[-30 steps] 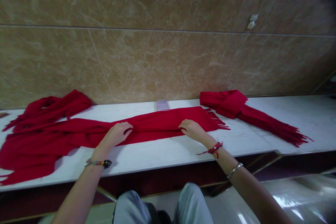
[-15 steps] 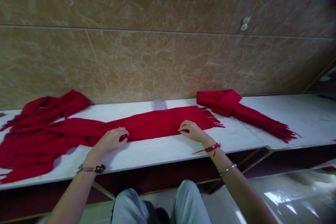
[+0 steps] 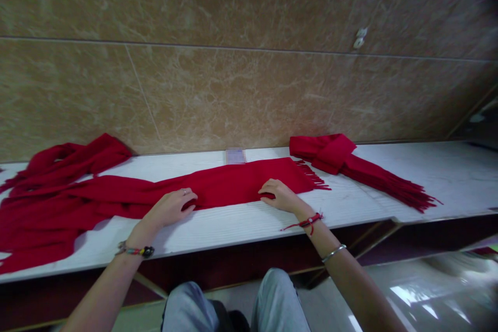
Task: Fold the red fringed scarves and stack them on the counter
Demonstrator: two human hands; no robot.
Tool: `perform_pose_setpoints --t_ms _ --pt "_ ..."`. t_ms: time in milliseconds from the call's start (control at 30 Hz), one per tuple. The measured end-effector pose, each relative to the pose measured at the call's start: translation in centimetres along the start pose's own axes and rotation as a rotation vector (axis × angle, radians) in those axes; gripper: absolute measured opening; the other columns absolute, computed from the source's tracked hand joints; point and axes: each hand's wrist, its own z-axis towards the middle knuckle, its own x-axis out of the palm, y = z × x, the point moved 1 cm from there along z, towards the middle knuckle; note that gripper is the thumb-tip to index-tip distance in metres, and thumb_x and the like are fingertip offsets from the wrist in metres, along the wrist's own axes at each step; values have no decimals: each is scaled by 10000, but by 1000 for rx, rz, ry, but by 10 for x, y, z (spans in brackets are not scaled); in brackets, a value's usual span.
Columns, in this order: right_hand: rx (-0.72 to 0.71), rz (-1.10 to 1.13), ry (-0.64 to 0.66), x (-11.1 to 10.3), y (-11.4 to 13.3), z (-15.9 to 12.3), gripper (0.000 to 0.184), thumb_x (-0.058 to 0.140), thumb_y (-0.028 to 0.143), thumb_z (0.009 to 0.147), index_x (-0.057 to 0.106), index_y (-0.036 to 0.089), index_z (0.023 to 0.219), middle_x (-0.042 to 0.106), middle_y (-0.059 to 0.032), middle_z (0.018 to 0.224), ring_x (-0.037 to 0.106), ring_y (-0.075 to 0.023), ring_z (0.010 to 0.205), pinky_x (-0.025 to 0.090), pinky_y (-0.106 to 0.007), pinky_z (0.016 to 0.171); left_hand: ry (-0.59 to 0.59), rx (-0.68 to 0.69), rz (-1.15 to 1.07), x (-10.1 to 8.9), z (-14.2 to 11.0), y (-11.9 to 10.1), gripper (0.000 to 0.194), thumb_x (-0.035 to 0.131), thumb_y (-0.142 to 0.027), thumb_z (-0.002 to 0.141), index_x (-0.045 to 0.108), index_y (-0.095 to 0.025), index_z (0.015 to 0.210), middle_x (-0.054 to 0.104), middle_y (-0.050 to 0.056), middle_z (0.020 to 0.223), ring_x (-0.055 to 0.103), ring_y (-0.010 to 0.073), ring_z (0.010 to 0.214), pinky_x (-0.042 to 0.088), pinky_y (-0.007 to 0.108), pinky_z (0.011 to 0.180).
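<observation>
A long red scarf (image 3: 233,184) with a fringed right end lies stretched along the white counter (image 3: 249,223). My left hand (image 3: 171,206) grips its near edge left of centre, fingers curled round the fabric. My right hand (image 3: 278,194) pinches the same near edge further right, close to the fringe. The scarf's left part (image 3: 46,212) lies crumpled and wider toward the counter's left end.
A second red scarf (image 3: 342,158) lies folded at the back right, its fringe trailing right. Another red heap (image 3: 73,158) sits at the back left by the marble wall. A small clear box (image 3: 235,155) stands against the wall. My knees are below the counter edge.
My left hand slid toward the scarf's near edge and closed on it. My right hand shifted slightly left along the edge. The camera view drifted a little.
</observation>
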Motion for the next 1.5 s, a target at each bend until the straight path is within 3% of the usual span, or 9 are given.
perform_pose_setpoints --t_ms 500,767,1000,1233,1400,1500 --pt "-139 -329 50 6 9 4 170 509 243 836 651 179 904 623 -57 844 524 -165 813 367 -305 744 -119 299 149 24 48 -30 206 413 -220 873 597 -188 959 612 49 904 574 141 809 444 252 722" --pt "-62 -275 24 1 4 2 186 471 195 856 656 182 860 629 -65 804 538 -153 788 381 -282 713 -139 277 111 23 43 -27 225 382 -203 886 597 -178 947 616 48 889 575 140 782 445 251 693" --pt "-36 -52 -100 -5 1 1 193 468 208 853 659 187 847 658 -54 813 545 -151 787 397 -292 732 -204 239 55 13 39 -29 283 335 -236 901 606 -176 958 615 65 886 562 150 795 430 270 708" --pt "-10 -38 24 -5 5 -1 149 541 153 782 683 194 758 643 -37 776 548 -142 764 388 -294 734 -30 291 35 10 39 -39 265 352 -261 882 607 -192 858 587 39 808 542 138 731 401 240 661" --pt "14 -30 25 -9 9 -1 124 560 177 765 683 180 783 636 -46 793 549 -148 782 399 -311 764 -5 232 -13 8 39 -38 282 382 -362 859 596 -184 904 587 56 853 544 161 786 406 263 716" --pt "-8 -33 -15 -9 14 2 192 523 229 804 658 179 931 634 -76 912 541 -173 896 398 -345 827 -32 215 -71 5 41 -39 317 387 -385 856 588 -187 999 582 76 996 529 189 914 390 318 827"
